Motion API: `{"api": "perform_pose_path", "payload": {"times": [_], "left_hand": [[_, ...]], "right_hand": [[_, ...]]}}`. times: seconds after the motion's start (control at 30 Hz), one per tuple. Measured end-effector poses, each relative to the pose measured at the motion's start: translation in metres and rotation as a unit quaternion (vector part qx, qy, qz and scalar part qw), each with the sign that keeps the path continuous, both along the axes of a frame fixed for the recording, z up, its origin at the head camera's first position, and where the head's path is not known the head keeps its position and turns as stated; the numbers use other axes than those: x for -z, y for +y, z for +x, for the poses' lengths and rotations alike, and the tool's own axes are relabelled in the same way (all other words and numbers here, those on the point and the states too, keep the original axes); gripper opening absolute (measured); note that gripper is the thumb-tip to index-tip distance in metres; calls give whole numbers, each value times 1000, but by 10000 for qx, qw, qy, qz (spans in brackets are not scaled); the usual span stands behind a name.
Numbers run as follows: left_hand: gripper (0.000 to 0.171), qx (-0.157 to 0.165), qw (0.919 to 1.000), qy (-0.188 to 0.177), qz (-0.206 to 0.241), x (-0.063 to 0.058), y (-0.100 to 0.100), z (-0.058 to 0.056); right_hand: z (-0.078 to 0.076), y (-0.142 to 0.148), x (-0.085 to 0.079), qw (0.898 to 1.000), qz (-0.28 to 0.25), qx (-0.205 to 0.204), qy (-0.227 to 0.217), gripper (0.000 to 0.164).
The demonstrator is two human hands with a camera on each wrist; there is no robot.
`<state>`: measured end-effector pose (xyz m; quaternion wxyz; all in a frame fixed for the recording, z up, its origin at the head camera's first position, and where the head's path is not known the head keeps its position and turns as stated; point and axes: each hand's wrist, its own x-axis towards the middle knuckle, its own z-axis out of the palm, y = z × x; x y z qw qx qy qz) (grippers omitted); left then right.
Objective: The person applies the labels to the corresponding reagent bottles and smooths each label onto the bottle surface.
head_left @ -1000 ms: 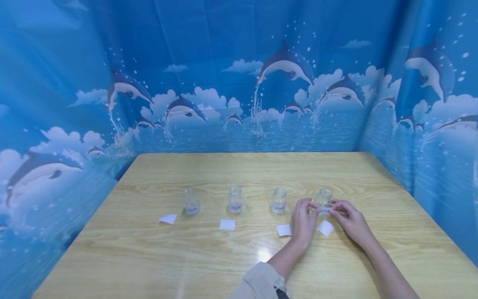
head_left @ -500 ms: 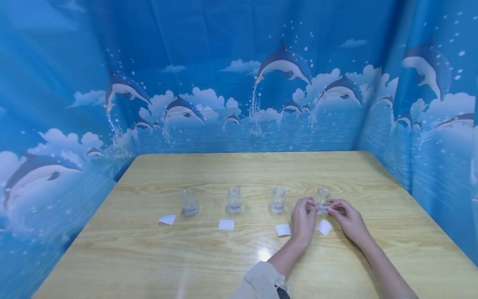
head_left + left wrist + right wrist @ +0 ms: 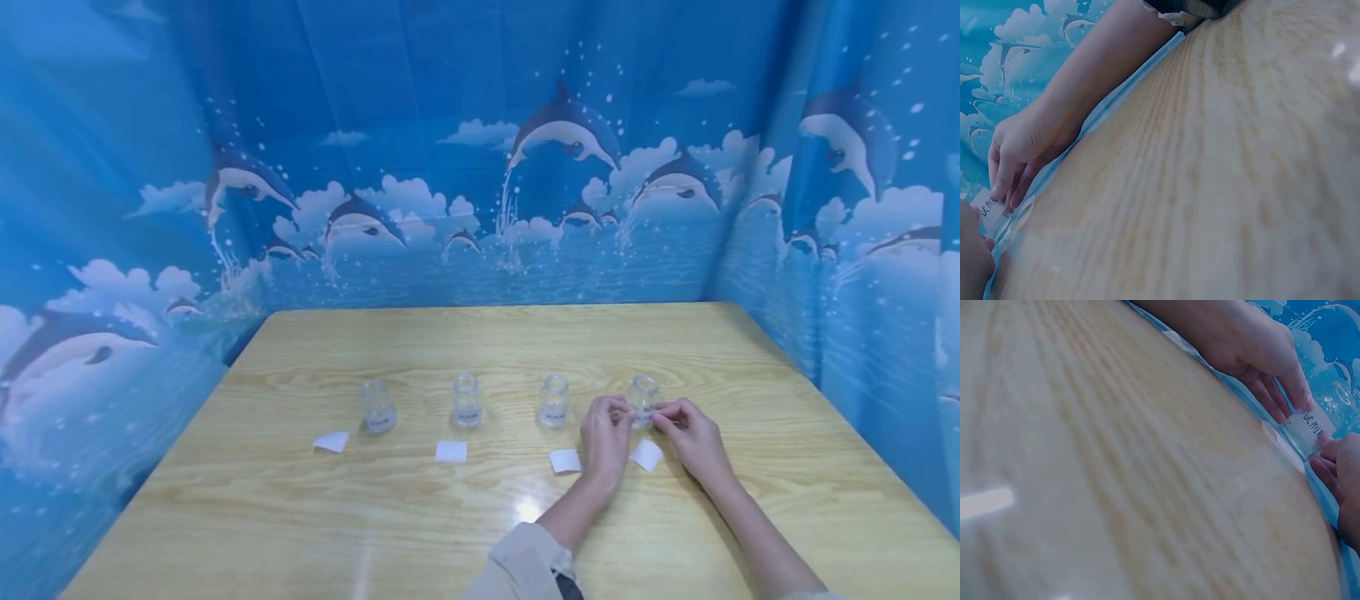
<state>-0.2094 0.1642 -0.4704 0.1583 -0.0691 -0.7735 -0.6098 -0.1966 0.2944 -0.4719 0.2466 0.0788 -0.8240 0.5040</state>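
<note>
A small clear glass bottle (image 3: 643,390) stands upright at the right end of a row, with both hands at its front. Between the fingers is a white label (image 3: 1312,425) printed with dark characters, lying against the bottle's lower side. My left hand (image 3: 606,442) pinches the label's left end. On the other end are the thumb and fingers of my right hand (image 3: 696,442). In the left wrist view the right hand (image 3: 1025,150) shows with its fingertips on the label (image 3: 987,210). Fingers cover both ends of the label.
Three similar labelled bottles stand to the left: a near one (image 3: 554,402), a middle one (image 3: 467,402) and a far-left one (image 3: 378,408). White paper pieces lie in front, including one (image 3: 647,455) between the wrists and another (image 3: 565,461) beside the left hand. A dolphin-print curtain (image 3: 450,167) surrounds the wooden table (image 3: 337,517).
The right hand's fingers have shifted slightly left, closer to the left hand across the label. The whole head view has drifted a little left. Other bottles and papers stay in place.
</note>
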Motion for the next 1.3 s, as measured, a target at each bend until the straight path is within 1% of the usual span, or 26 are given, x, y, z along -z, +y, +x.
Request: {"api": "perform_pose_path", "payload": {"times": [0.1,0.13,0.2,0.27,0.33,0.4,0.47,0.53,0.63,0.7,0.77,0.9,0.97,1.13,1.2,1.3], "left_hand": [[13,8,10000,-68,29,1,-1,-1],[16,13,9999,-85,67,2,-1,-1],[24,22,9998,-97,153,3,-1,-1],[35,58,9997,-68,243,4,-2,-1],[43,81,9997,17,233,5,-3,-1],[42,106,9998,89,147,6,-3,-1],[38,130,9998,140,63,6,-4,-1],[34,170,9997,144,85,6,-5,-1],[30,243,9994,171,175,5,-6,-2],[28,255,9993,207,198,5,-7,-3],[28,226,9993,239,153,5,-8,-4],[29,182,9994,309,28,4,-8,-4],[29,207,9993,308,18,4,-8,-3],[30,289,9994,167,97,4,-7,0],[31,276,9994,165,84,4,-7,1],[33,230,9994,255,6,3,-7,0]], "right_hand": [[0,0,0,9999,-119,-67,-2,16],[0,0,0,9997,-188,-127,-2,18],[-1,0,0,9994,-230,-269,14,23],[-1,1,0,9990,-133,-437,27,30],[-1,2,1,9981,-50,-608,20,38],[-1,2,0,9971,1,-755,-90,44],[-2,2,0,9963,-13,-811,-290,48],[-4,0,-2,9955,-24,-756,-562,51],[-6,-3,-5,9953,172,-546,-783,55],[-7,-5,-5,9956,320,-420,-777,55],[-9,-5,-5,9960,485,-358,-655,52],[-9,-1,-4,9960,686,-397,-422,43],[-8,2,-4,9960,670,-514,-281,40],[-4,8,-4,9949,511,-864,67,36],[-3,10,-4,9946,467,-926,80,33],[-2,12,-4,9952,380,-896,-48,27]]}}
